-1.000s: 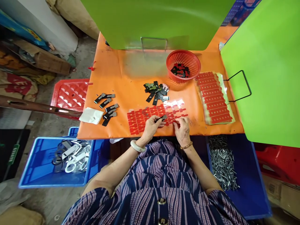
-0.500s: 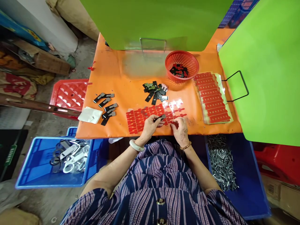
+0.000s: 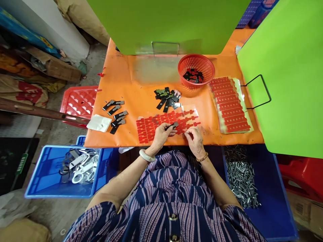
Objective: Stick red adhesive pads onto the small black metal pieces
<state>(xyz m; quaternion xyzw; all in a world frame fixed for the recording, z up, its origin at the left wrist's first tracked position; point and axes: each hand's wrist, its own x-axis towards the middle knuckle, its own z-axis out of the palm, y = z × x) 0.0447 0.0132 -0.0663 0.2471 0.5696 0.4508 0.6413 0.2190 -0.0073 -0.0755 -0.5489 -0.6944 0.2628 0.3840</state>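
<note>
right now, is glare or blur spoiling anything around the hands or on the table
Head view: the dark piece in the left hand is readable, though anything in the right hand is too small to make out; head view: bright glare sits along the right margin of the stacked red sheets; head view: a pale, hazy patch shows on the orange table before the green board.

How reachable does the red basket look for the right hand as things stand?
Probably yes: the red basket is open on top, and only the flat sheet of red pieces and orange tabletop separate it from the right hand.
</note>
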